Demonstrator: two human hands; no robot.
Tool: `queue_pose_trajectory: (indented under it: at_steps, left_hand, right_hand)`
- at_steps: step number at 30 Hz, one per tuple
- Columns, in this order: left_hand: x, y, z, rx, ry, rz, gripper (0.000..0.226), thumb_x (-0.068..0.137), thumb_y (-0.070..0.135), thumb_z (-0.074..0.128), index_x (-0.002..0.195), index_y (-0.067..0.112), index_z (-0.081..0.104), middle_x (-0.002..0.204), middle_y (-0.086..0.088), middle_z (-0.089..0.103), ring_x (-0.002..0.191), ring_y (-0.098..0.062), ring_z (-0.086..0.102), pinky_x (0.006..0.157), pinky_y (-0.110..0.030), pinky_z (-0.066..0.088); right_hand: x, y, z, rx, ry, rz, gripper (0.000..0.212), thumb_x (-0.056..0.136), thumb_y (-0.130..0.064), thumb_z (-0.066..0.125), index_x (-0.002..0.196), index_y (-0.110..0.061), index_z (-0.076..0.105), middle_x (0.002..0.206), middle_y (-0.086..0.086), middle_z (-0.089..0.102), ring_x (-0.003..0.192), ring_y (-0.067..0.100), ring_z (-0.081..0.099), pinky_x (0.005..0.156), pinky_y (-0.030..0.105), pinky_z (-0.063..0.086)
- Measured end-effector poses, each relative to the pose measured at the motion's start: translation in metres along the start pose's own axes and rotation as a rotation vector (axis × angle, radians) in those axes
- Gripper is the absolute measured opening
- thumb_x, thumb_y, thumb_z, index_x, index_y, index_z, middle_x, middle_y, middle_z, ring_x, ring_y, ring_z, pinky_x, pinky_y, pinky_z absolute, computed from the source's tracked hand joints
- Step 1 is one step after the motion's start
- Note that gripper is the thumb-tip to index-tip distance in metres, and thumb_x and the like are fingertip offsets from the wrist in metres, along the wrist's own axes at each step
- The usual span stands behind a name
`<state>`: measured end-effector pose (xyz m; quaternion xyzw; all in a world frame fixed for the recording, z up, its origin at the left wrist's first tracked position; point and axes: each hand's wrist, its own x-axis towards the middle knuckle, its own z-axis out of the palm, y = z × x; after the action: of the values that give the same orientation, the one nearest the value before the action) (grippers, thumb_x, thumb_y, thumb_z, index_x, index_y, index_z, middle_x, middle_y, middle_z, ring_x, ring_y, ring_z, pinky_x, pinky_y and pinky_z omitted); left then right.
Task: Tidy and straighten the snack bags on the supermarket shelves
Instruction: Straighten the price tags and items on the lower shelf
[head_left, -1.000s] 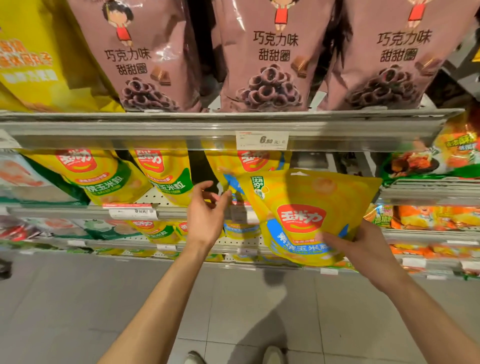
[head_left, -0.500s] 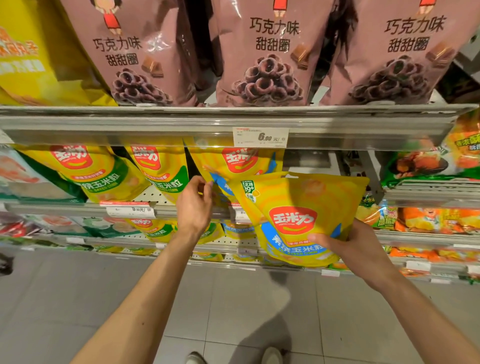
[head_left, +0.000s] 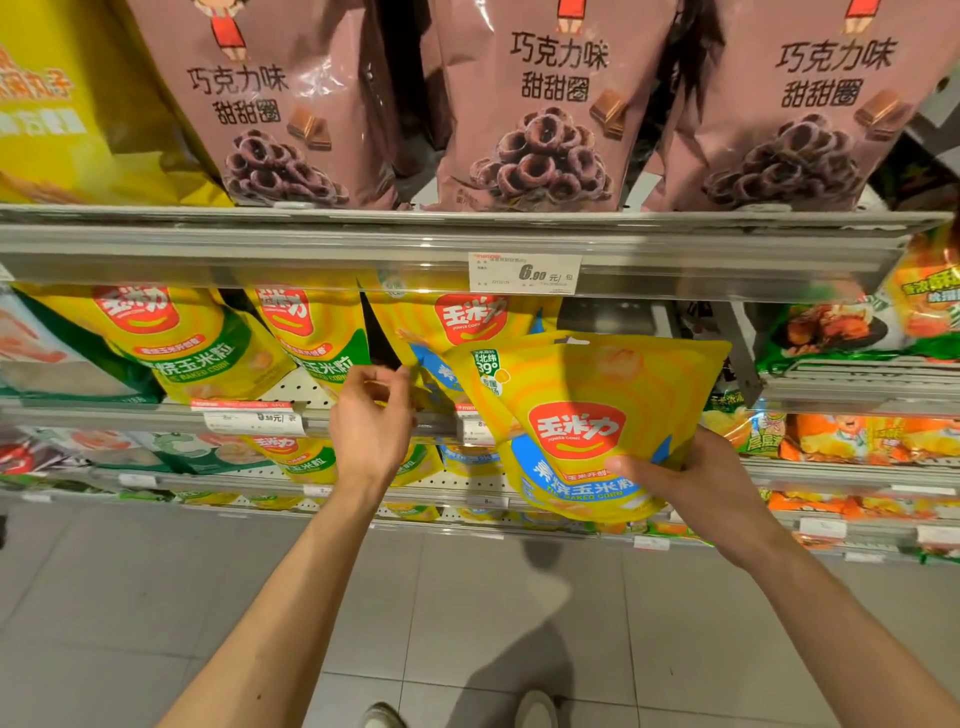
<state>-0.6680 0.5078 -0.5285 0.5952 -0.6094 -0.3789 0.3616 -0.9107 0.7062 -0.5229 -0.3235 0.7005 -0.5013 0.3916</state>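
Observation:
My right hand (head_left: 691, 483) grips a yellow-and-blue corn snack bag (head_left: 582, 395) by its lower right, thumb across the front. The bag is tilted and held in front of the middle shelf. Behind it a matching yellow-and-blue bag (head_left: 467, 317) stands on that shelf, partly hidden. My left hand (head_left: 369, 421) is at this standing bag's lower left corner, and its curled fingers and thumb pinch the edge. Two yellow-and-green corn bags (head_left: 171, 332) lean on the same shelf to the left.
Brown chocolate-ring bags (head_left: 545, 104) line the top shelf above a metal rail (head_left: 260, 249) carrying a price tag (head_left: 524, 273). Orange and green snack bags (head_left: 852, 332) fill the shelves at right. More yellow bags sit on lower shelves. Grey floor tiles (head_left: 467, 623) lie below.
My left hand has moved up and right, from open in front of the shelf to closing on the standing bag's corner. The held bag has shifted slightly up toward the shelf.

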Motion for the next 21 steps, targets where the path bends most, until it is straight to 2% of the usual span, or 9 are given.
queue_pose_trajectory:
  at_steps: [2, 3, 5, 7, 9, 11, 14, 17, 21]
  left_hand:
    - [-0.014, 0.000, -0.002, -0.006, -0.089, -0.007, 0.011, 0.094, 0.038, 0.060, 0.087, 0.029, 0.058, 0.080, 0.001, 0.071, 0.075, -0.028, 0.072, 0.071, -0.049, 0.058]
    - [-0.021, 0.004, -0.001, -0.028, -0.187, -0.005, 0.005, 0.095, 0.030, 0.060, 0.090, 0.030, 0.059, 0.085, -0.001, 0.071, 0.081, -0.032, 0.072, 0.066, -0.046, 0.057]
    - [-0.034, 0.016, 0.005, -0.077, -0.415, 0.042, 0.019, 0.093, 0.011, 0.060, 0.101, 0.028, 0.060, 0.098, -0.003, 0.069, 0.096, -0.031, 0.069, 0.060, -0.039, 0.055]
    - [-0.042, 0.034, 0.011, -0.085, -0.590, 0.127, 0.033, 0.082, 0.008, 0.064, 0.110, 0.024, 0.059, 0.107, -0.005, 0.067, 0.107, -0.020, 0.064, 0.072, -0.039, 0.058]
    - [-0.049, 0.053, 0.019, -0.097, -0.668, 0.166, 0.041, 0.078, 0.011, 0.076, 0.114, 0.022, 0.059, 0.111, 0.000, 0.070, 0.108, -0.011, 0.064, 0.087, -0.040, 0.058]
    - [-0.053, 0.070, 0.027, -0.180, -0.684, 0.125, 0.044, 0.078, 0.012, 0.087, 0.114, 0.022, 0.063, 0.108, 0.008, 0.076, 0.104, -0.007, 0.070, 0.087, -0.037, 0.060]
    - [-0.060, 0.092, 0.040, -0.312, -0.657, 0.108, 0.035, 0.079, 0.015, 0.086, 0.108, 0.020, 0.068, 0.101, 0.009, 0.079, 0.096, -0.008, 0.075, 0.078, -0.024, 0.061]
    - [-0.063, 0.103, 0.049, -0.389, -0.579, 0.140, 0.029, 0.083, 0.011, 0.082, 0.108, 0.009, 0.070, 0.089, 0.011, 0.079, 0.086, -0.005, 0.076, 0.067, -0.016, 0.057]
    - [-0.065, 0.108, 0.055, -0.389, -0.534, 0.211, 0.024, 0.083, 0.011, 0.082, 0.103, 0.001, 0.071, 0.084, 0.001, 0.079, 0.081, -0.012, 0.077, 0.070, -0.017, 0.055]
  right_hand:
    - [0.000, -0.002, -0.004, 0.008, 0.011, -0.004, 0.036, 0.077, -0.017, 0.085, 0.109, -0.024, 0.072, 0.095, -0.009, 0.080, 0.085, 0.011, 0.077, 0.068, 0.021, 0.061]
    - [0.000, -0.003, -0.006, 0.004, 0.020, -0.003, 0.035, 0.076, -0.018, 0.085, 0.108, -0.023, 0.072, 0.095, -0.006, 0.081, 0.083, 0.014, 0.077, 0.067, 0.025, 0.062]
    - [0.000, -0.005, -0.011, -0.004, 0.043, -0.001, 0.035, 0.077, -0.018, 0.086, 0.109, -0.020, 0.072, 0.094, 0.000, 0.080, 0.076, 0.022, 0.077, 0.064, 0.034, 0.063]
    - [0.000, -0.009, -0.016, -0.005, 0.059, -0.005, 0.038, 0.076, -0.021, 0.086, 0.110, -0.018, 0.071, 0.093, 0.003, 0.080, 0.073, 0.030, 0.076, 0.064, 0.043, 0.063]
    - [-0.001, -0.014, -0.021, -0.016, 0.069, -0.021, 0.042, 0.072, -0.027, 0.087, 0.110, -0.017, 0.071, 0.090, 0.004, 0.080, 0.071, 0.035, 0.075, 0.062, 0.044, 0.061]
    - [-0.001, -0.019, -0.024, -0.015, 0.076, -0.034, 0.040, 0.073, -0.027, 0.087, 0.109, -0.018, 0.070, 0.089, 0.004, 0.080, 0.069, 0.037, 0.074, 0.060, 0.043, 0.061]
    - [0.001, -0.025, -0.026, 0.004, 0.090, -0.056, 0.037, 0.077, -0.023, 0.087, 0.110, -0.022, 0.070, 0.094, 0.001, 0.080, 0.071, 0.033, 0.076, 0.064, 0.046, 0.063]
    - [0.002, -0.033, -0.029, 0.040, 0.119, -0.101, 0.034, 0.078, -0.018, 0.085, 0.107, -0.025, 0.069, 0.094, -0.010, 0.080, 0.081, 0.016, 0.077, 0.065, 0.027, 0.062]
    - [-0.001, -0.036, -0.034, 0.010, 0.204, -0.154, 0.039, 0.078, -0.020, 0.087, 0.112, -0.022, 0.069, 0.099, -0.015, 0.077, 0.090, -0.002, 0.072, 0.070, 0.010, 0.054]
